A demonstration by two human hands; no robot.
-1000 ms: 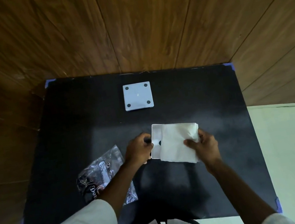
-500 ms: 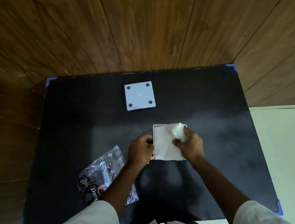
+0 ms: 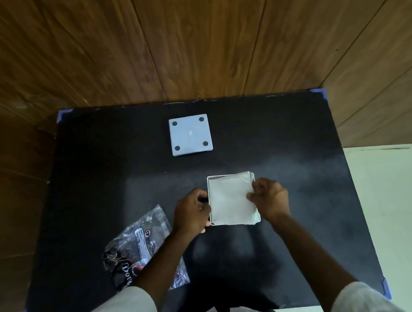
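On the tabletop (image 3: pixel 297 168), the box (image 3: pixel 212 177) sits nearer the person than the lid (image 3: pixel 190 134). The cloth (image 3: pixel 230 199), overhanging a second ago, now lies tucked inside, so the packing is probably nearly done. The left hand (image 3: pixel 191 212) grips the box wall. The right hand (image 3: pixel 272 198) has its fingers (image 3: pixel 256 192) pinched on the cloth's edge.
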